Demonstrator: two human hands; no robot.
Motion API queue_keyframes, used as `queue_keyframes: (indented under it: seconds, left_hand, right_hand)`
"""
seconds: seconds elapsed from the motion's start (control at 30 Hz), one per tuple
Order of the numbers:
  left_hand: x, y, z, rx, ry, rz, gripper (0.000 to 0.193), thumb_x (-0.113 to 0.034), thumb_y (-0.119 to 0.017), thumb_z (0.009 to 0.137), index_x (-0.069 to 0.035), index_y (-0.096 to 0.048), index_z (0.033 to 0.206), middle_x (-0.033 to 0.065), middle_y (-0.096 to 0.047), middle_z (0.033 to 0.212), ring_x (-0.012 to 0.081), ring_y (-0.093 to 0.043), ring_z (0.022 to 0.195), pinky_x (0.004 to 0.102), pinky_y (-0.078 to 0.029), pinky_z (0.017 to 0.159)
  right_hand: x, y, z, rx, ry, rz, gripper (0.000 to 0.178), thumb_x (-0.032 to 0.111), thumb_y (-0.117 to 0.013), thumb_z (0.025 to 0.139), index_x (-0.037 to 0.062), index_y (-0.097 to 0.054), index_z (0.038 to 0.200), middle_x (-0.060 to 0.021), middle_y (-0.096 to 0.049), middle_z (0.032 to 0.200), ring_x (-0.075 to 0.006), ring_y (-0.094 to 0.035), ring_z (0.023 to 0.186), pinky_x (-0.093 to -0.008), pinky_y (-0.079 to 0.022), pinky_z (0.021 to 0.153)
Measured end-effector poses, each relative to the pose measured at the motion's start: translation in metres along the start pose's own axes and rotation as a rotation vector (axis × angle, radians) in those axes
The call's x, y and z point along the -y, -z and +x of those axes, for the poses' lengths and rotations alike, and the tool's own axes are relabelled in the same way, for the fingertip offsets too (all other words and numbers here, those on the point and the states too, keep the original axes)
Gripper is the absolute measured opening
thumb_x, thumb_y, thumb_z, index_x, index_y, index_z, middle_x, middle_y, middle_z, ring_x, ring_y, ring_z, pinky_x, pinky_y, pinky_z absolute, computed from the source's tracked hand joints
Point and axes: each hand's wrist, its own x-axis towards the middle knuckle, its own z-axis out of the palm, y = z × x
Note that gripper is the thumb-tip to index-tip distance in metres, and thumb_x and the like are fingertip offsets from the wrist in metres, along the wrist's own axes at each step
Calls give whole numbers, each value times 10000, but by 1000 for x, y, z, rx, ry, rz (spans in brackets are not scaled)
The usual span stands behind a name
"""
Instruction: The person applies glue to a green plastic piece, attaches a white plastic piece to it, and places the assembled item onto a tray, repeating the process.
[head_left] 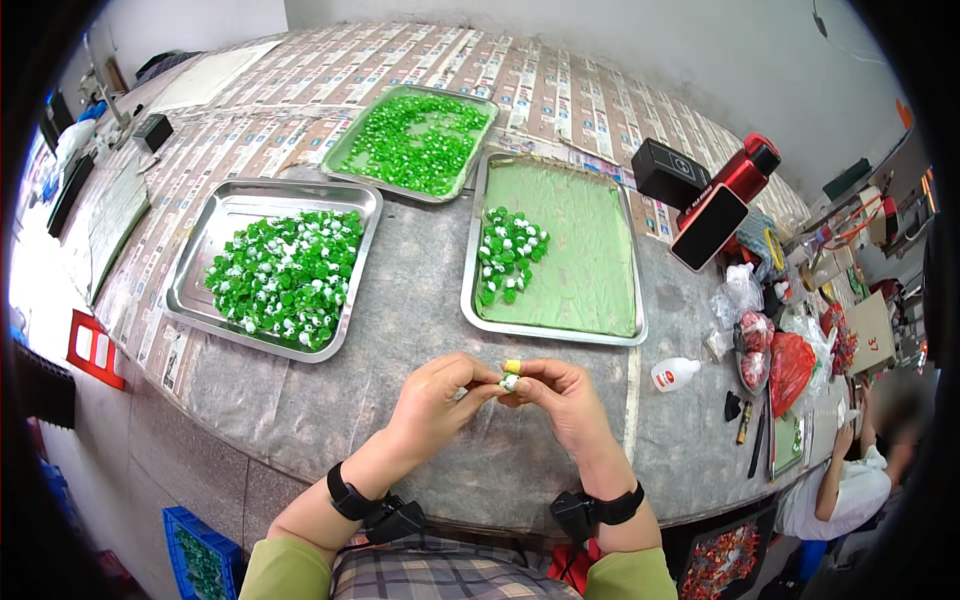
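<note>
Both hands meet over the near edge of the table. My right hand (565,400) pinches a small green-and-white piece (510,382) between thumb and fingers; a yellow cover (513,366) sits on one of its fingertips. From the other side, the thumb and forefinger of my left hand (430,405) close on the same piece, partly hiding it. Beyond my right hand lies a metal tray (555,331) lined with pale green sheet (585,250), with a cluster of green-and-white pieces (510,250) at its left. A second metal tray (190,290), farther left, holds a heap of similar pieces (290,275).
A third tray (345,165) of green pieces (420,140) stands behind. To the right are a white bottle (675,374), a phone (709,228), a black box (670,172), a red flask (735,175) and bagged items (790,370). Another person (840,495) sits at far right.
</note>
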Motion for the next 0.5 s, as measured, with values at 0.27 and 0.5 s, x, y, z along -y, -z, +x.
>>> queue_keyframes:
  seconds: [0.27,0.5]
  left_hand:
    - [10,122,34,-428,233,610,343,-88,-649,640,-26,-524,954,94,-541,888,184,-510,834,285,-416,710]
    - [83,135,150,3,312,290,306,-220,-595,718,-20,-556,945,111,-557,947,218,-521,901,319,-407,761]
  right_hand:
    - [5,11,-1,-139,137,-109,406,189,-527,793,2,-398,1129,-134,-568,886,-166,-566,747,-262,-443,663]
    - [-12,10,6,-90,84,-64,324,75,-515,799,-31,-413,1088,-100,-566,852,-126,-542,781,-238,-439,720]
